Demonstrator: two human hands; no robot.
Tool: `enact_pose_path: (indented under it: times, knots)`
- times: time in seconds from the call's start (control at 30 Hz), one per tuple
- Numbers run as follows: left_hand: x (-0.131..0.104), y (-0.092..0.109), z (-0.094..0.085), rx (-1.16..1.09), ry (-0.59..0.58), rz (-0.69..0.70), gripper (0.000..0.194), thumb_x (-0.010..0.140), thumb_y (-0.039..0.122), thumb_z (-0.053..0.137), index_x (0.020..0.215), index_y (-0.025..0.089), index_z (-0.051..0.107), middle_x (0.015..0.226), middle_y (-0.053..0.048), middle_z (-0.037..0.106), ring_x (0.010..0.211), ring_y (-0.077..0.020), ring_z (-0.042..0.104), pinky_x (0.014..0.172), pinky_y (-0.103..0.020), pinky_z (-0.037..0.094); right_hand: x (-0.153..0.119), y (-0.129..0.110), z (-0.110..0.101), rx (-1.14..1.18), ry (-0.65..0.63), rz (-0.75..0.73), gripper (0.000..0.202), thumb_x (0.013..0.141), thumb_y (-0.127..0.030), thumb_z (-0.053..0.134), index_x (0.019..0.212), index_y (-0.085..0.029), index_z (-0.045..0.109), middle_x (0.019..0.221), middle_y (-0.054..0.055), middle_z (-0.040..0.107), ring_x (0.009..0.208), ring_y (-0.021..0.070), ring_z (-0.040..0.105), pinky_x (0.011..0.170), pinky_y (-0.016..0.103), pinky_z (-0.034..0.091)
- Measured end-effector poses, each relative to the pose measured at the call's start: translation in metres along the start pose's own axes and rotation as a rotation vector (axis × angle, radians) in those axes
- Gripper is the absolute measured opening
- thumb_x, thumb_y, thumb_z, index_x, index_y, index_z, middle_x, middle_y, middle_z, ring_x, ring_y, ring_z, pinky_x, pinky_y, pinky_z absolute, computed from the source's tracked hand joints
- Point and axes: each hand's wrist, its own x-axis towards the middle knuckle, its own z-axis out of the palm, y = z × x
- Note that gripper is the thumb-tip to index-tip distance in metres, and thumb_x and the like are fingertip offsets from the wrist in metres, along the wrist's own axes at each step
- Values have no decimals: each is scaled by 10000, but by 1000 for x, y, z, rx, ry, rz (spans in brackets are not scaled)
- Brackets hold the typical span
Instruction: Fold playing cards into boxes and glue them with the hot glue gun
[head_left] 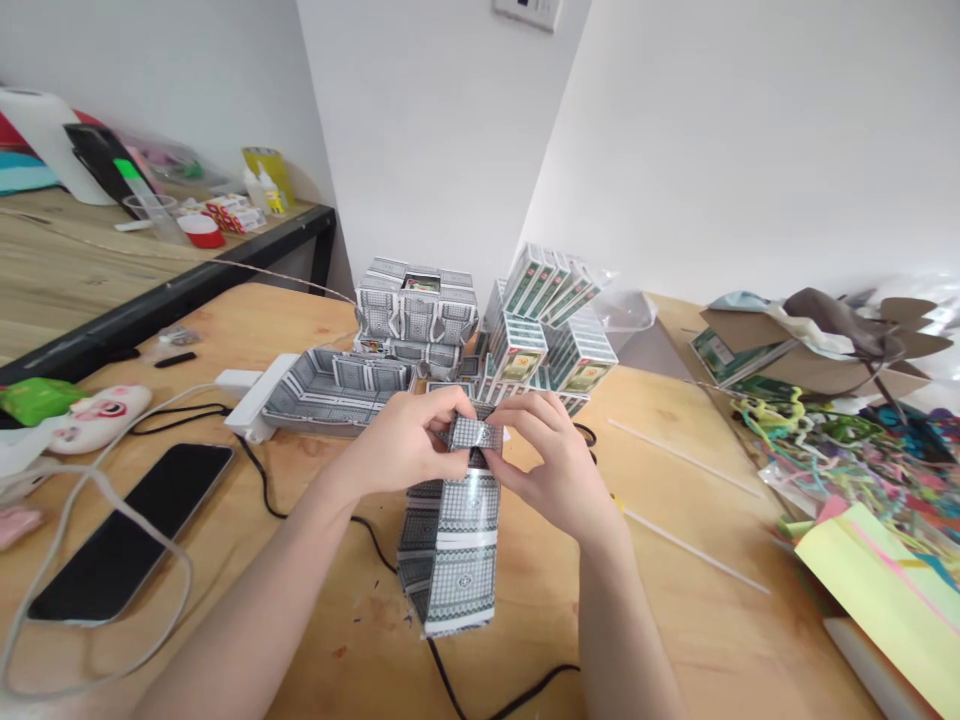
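A long structure of grey patterned playing cards point(466, 560) stands on the table in front of me. At its far end my left hand point(412, 435) pinches a small folded card piece point(472, 436) from the left. My right hand point(536, 450) grips the same end from the right, fingers bent over the top. Just beyond the hands are a tray-like card structure point(322, 385) and a taller block built of cards point(416, 300). Several stacked boxes of playing cards point(525, 350) stand to the right of that block. The fingertips partly hide the folded piece.
A smartphone point(135, 535) and a white cable point(184, 580) lie at left. Black cable point(375, 545) runs beneath the card structure. Two thin white sticks point(694, 550) lie at right, near colourful tangled strings point(840, 440), a cardboard box point(810, 345) and yellow paper point(885, 590).
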Motion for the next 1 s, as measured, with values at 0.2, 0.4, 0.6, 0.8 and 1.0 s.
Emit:
enact_pose_path:
  times: [0.2, 0.4, 0.6, 0.8, 1.0]
  knots:
    - [0, -1, 1, 27, -13, 31, 140, 678, 169, 601, 786, 199, 517, 502, 100, 329, 462, -57, 310, 432, -175, 247, 0, 1, 1, -5, 5, -55, 181, 818, -177, 569, 976, -259, 600, 975, 35, 640, 937, 222, 511, 838, 412, 465]
    - [0, 1, 2, 9, 2, 26, 140, 679, 161, 586, 794, 198, 515, 521, 96, 346, 475, -58, 337, 442, -170, 268, -2, 3, -1, -40, 10, -20, 180, 813, -193, 588, 980, -260, 605, 996, 40, 624, 979, 227, 506, 863, 410, 453]
    - [1, 1, 1, -142, -15, -24, 190, 648, 143, 592, 808, 189, 500, 547, 89, 409, 501, -60, 377, 459, -166, 316, -1, 13, 0, 103, -4, 33, 265, 745, -209, 647, 993, -243, 561, 1051, 58, 580, 1044, 232, 523, 899, 413, 445]
    - [3, -2, 2, -232, -33, -62, 211, 650, 155, 605, 829, 181, 497, 601, 60, 512, 533, -74, 480, 480, -175, 366, 0, 24, 7, 238, -12, 35, 197, 764, -226, 643, 955, -242, 596, 1060, 67, 565, 997, 203, 555, 804, 352, 499]
    - [3, -4, 3, -247, -40, -65, 188, 659, 153, 612, 813, 175, 507, 620, 46, 551, 556, -82, 517, 492, -177, 395, -2, 25, 7, 260, -15, 4, 186, 780, -207, 632, 963, -242, 618, 1042, 61, 555, 972, 183, 557, 800, 336, 503]
